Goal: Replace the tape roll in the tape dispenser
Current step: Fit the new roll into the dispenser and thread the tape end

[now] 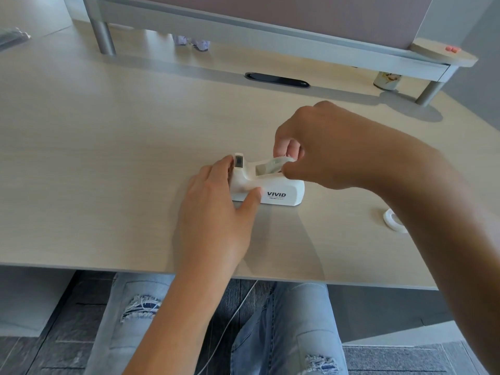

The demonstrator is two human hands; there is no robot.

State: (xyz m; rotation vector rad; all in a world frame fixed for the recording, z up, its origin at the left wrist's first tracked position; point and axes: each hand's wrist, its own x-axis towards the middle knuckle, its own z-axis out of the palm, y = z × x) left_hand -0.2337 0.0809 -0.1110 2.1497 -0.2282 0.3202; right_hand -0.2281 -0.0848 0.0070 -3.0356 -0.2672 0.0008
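**Head view: both hands on the tape dispenser**

Head view, from the fingers outward: the right hand (pixel 332 147) reaches down from above, its fingers (pixel 290 148) curled together and pinching the top edge of the tape roll (pixel 270 165), which sits in the cradle of the white tape dispenser (pixel 273 189). The left hand (pixel 216 215) steadies the dispenser's cutter end; its fingers are spread around that end, the thumb pressed on the near side of the base and the other fingers wrapped behind the raised cutter post (pixel 239 161). The dispenser stands upright near the middle of the pale wood table (pixel 108 147), its side printed "VIVID". A second roll (pixel 393 220) lies flat on the table well to the right, partly hidden behind the right forearm. At the table's far right, under a raised shelf (pixel 270 33), stands a small can (pixel 386 80).
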